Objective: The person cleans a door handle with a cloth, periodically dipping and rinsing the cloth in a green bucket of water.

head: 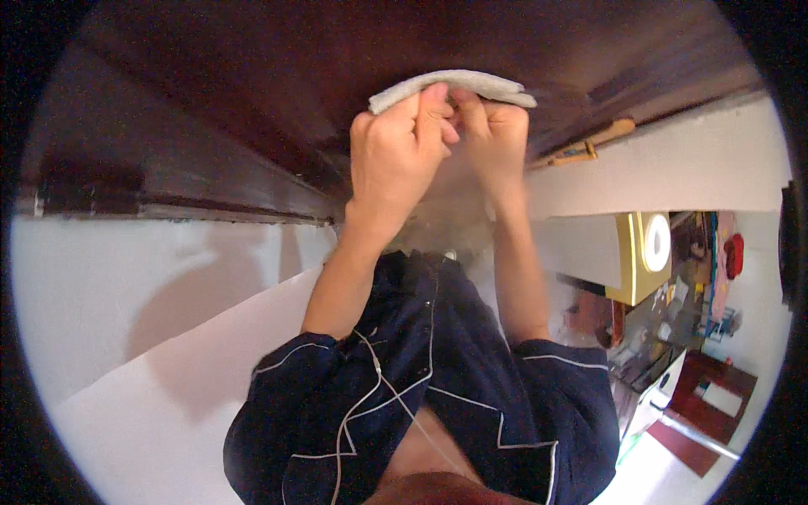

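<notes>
A folded pale grey cloth (464, 82) lies pressed flat along a dark brown wooden door panel (303, 57). My left hand (404, 129) grips the lower edge of the cloth, fingers curled and thumb up. Close beside it, my right hand (499, 126) has hold of the same cloth towards its right end, where the folded layers come apart. The fingertips of both hands nearly meet at the middle. Parts of the fingers are hidden behind the cloth's edge and the knuckles.
A brass-coloured door handle (590, 148) juts from the door's right edge. To the left is a pale wall (189, 265) with a shadow on it. A thin white cable (379, 369) hangs over my dark shirt. Off right stands a yellow-edged box (625, 259) among blurred household items.
</notes>
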Demonstrator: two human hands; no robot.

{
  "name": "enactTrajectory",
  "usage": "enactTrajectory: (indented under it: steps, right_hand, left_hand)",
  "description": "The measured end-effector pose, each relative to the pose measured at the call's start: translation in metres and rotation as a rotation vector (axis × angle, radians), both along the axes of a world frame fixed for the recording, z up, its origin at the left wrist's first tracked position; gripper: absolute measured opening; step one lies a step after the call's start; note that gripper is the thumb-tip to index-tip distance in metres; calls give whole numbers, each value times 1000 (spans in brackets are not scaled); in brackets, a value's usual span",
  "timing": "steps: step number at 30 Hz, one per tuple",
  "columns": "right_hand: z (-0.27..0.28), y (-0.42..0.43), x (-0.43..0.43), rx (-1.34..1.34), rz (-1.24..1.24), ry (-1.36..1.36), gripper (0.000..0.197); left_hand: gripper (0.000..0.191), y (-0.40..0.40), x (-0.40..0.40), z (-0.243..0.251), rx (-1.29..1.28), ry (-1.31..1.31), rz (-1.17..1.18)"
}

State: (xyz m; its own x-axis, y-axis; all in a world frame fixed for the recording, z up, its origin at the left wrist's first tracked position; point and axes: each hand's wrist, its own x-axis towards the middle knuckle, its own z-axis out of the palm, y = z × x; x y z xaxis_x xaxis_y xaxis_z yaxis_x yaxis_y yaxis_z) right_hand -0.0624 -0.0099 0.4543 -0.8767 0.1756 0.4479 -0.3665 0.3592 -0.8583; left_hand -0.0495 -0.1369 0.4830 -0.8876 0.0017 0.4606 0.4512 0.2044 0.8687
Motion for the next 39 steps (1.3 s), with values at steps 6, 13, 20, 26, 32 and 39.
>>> enactTrajectory:
  steps: [6,13,20,26,32,39]
  right_hand:
    - [7,68,-7,24,-21,-14,23]
    - [-4,160,-18,-32,-128,-49,40]
    - [-29,204,-40,1,-187,53,48]
    - [-29,170,-25,-105,-129,2,42]
    - [-23,91,-10,-15,162,-209,37]
    - [-36,-8,-7,46,408,-64,23]
  left_hand:
    - [44,65,-12,5,-19,-69,-70]
    - [45,159,-32,10,-166,-44,-117]
    - [42,196,-37,-6,-153,-28,-83]
    - [36,177,-29,-17,-274,56,57]
    - [23,105,-16,-41,-78,94,298]
    - [33,12,7,-61,-82,147,536]
